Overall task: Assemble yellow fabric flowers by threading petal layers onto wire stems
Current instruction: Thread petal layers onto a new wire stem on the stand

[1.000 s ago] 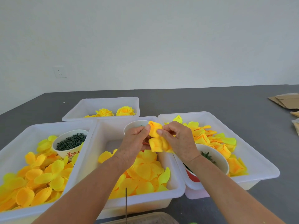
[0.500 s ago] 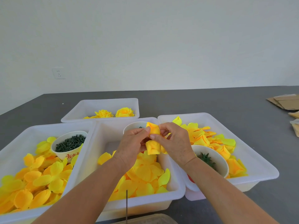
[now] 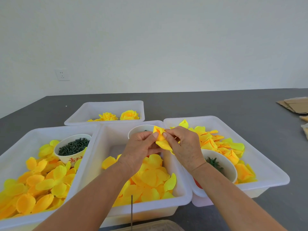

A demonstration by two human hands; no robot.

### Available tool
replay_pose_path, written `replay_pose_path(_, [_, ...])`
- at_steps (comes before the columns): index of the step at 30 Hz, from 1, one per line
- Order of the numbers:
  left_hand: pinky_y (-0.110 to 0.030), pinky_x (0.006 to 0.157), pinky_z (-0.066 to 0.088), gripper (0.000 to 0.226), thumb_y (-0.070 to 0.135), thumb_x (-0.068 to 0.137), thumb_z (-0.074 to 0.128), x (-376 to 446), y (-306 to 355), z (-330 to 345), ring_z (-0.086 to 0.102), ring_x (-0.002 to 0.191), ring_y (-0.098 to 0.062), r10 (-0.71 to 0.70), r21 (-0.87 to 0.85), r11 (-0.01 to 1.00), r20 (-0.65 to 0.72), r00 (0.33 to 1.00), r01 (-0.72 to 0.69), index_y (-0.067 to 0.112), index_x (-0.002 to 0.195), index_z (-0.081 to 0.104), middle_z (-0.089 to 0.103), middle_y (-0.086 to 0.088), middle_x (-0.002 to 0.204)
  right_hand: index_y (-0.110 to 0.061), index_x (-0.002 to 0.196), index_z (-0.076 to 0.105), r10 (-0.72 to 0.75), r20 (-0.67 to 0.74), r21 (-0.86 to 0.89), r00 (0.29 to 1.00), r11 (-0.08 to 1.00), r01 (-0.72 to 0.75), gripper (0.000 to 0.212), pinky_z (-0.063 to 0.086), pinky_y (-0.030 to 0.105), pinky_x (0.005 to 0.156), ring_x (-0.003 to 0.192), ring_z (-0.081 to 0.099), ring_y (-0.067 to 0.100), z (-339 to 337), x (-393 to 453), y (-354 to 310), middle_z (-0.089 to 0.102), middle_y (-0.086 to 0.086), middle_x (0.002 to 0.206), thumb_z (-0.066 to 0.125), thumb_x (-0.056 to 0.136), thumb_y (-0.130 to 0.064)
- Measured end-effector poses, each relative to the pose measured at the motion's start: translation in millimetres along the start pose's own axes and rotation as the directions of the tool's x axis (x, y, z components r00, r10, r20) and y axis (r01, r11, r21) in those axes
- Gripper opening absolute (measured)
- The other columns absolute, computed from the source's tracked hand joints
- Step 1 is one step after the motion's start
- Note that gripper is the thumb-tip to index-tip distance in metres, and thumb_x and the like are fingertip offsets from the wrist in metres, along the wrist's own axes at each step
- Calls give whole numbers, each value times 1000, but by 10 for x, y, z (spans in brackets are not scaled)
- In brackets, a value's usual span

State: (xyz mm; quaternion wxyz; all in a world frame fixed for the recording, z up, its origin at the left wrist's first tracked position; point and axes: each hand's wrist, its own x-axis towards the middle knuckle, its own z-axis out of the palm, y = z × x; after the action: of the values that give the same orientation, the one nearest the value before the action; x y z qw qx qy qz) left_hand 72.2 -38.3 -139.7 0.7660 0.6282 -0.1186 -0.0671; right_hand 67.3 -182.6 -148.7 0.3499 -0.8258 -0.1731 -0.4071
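Crinkled matt yellow fabric petals [image 3: 150, 177] fill smooth, translucent white plastic bins [image 3: 150, 208] on a matt grey tabletop [image 3: 233, 104].

The yellow petal piece [image 3: 161, 140] pinched between the left hand [image 3: 141, 147] and the right hand [image 3: 184, 145] has been reshaped: a second ago it hung as a squarish folded bundle below the fingertips, and now it is spread into a flatter, rounded petal angled toward the lower right. The thumb tips have been brought closer together over its upper fold, near the centre of the frame.
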Motion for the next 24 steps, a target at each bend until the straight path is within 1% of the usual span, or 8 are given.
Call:
replay_pose_path(5, [-26, 61, 58, 21, 3, 90, 56, 24, 4, 7, 68, 82, -33, -8, 52, 999, -117, 993, 14, -16, 97, 61, 68, -28, 92, 0, 79, 67, 47, 7, 44, 999, 998, -48, 7, 45, 33, 57, 62, 56, 24, 28, 0, 19, 66, 11, 69, 62, 84, -2])
replay_pose_path(8, [-28, 62, 58, 16, 1, 89, 55, 50, 10, -17, 70, 81, -31, -29, 26, 999, -191, 981, 34, -10, 95, 64, 70, -23, 90, -7, 73, 59, 221, 6, 147, 975, 965, -219, 15, 50, 40, 60, 65, 64, 30, 43, 22, 50, 67, 14, 69, 61, 87, -4])
replay_pose_path(11, [-28, 62, 58, 10, 0, 87, 57, 74, 10, -39, 71, 75, -25, -40, -43, 999, -239, 970, 30, -5, 90, 64, 71, -20, 85, -6, 70, 54, 408, 31, 339, 913, 855, -393, 19, 56, 42, 70, 73, 68, 26, 20, 69, 50, 70, 16, 78, 58, 89, -5])
replay_pose_path(13, [-27, 60, 57, 7, -1, 86, 57, 84, 12, -43, 71, 73, -24, -35, -99, 995, -250, 968, 11, -3, 84, 63, 72, -16, 80, -3, 71, 56, 457, 28, 382, 889, 817, -432, 19, 52, 37, 68, 69, 61, 23, -9, 89, 50, 69, 19, 81, 58, 90, -9])
replay_pose_path(15, [-26, 59, 57, 7, -3, 86, 57, 89, 23, -42, 71, 72, -23, -29, -151, 988, -254, 967, -10, -2, 81, 62, 72, -15, 77, -8, 71, 57, 513, 17, 445, 858, 765, -466, 20, 45, 26, 60, 63, 53, 11, -38, 88, 40, 68, 16, 78, 57, 90, -11])
replay_pose_path(19, [-24, 58, 57, 12, -3, 86, 58, 83, 42, -37, 72, 73, -24, -11, -187, 981, -259, 966, -40, 1, 75, 61, 73, -13, 75, -12, 80, 59, 582, 53, 557, 811, 657, -508, 17, 44, 15, 51, 61, 61, 2, -69, 86, 17, 69, 2, 78, 52, 94, -9])
replay_pose_path(22, [-24, 60, 57, 8, -3, 85, 59, 69, 46, -33, 72, 73, -25, 20, -165, 984, -258, 966, -64, -1, 78, 60, 72, -13, 74, -10, 77, 54, 637, 63, 568, 768, 610, -552, 19, 39, 14, 44, 56, 62, 2, -60, 91, 20, 64, -4, 67, 50, 95, -9])
replay_pose_path(24, [-24, 62, 57, 10, -4, 84, 60, 63, 46, -28, 72, 73, -26, 62, -141, 985, -251, 966, -99, 0, 75, 58, 70, -15, 75, -12, 75, 52, 663, 39, 521, 747, 625, -582, 21, 36, 17, 47, 52, 56, 5, -66, 97, 39, 62, -2, 66, 50, 95, -10])
